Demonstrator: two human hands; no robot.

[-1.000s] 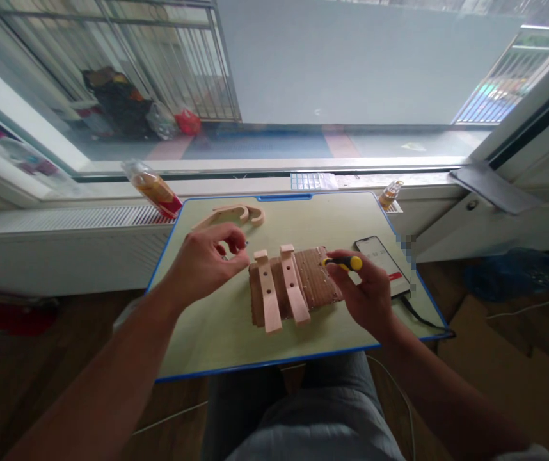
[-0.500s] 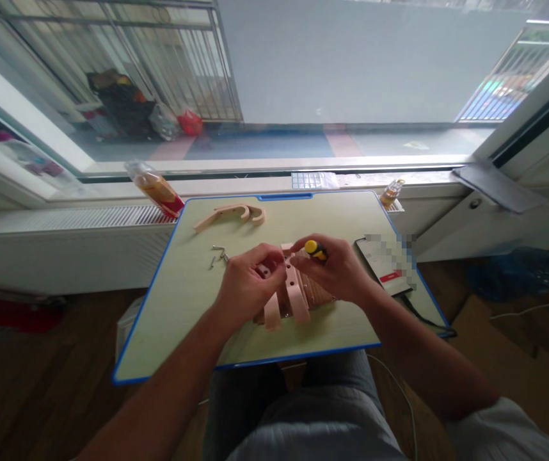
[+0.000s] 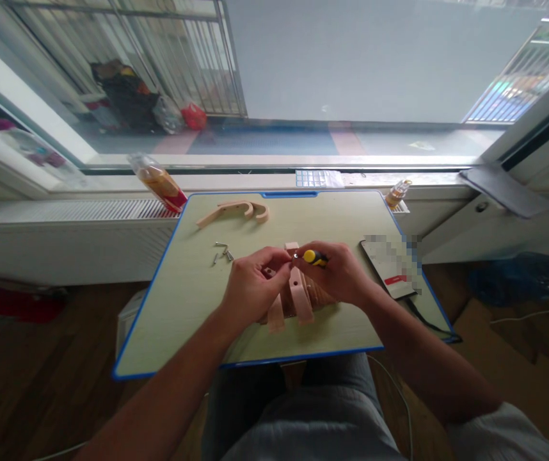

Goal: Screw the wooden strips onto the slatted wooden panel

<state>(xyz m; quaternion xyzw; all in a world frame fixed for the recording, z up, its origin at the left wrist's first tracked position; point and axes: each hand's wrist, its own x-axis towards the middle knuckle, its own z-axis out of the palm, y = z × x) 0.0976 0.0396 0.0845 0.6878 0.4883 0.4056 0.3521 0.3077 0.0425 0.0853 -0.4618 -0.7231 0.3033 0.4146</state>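
Note:
A yellow-and-black screwdriver (image 3: 313, 257) rests in my right hand (image 3: 339, 272), its handle end poking out between the fingers. The thumb and fingertips of my left hand (image 3: 258, 282) are pinched together, meeting my right fingertips. A small shiny metal piece (image 3: 295, 256), perhaps a screw, shows where the fingertips meet. Below the hands lies a wooden assembly with curved, drilled strips (image 3: 301, 299) over a slatted wooden part (image 3: 321, 291). Both hands partly cover it. Left of my left hand lie an L-shaped hex key (image 3: 222, 246) and some small screws (image 3: 215, 258).
Curved wooden pieces (image 3: 238, 210) lie at the back left of the blue-edged table (image 3: 173, 320). A notebook-like item (image 3: 375, 262) with a black strap is at the right. Bottles (image 3: 159, 182) (image 3: 397, 194) stand behind the table by the window.
My fingertips have come together above the wooden strips, and the shiny metal piece now shows between them. The screwdriver handle has tilted slightly. The whole view has shifted a little.

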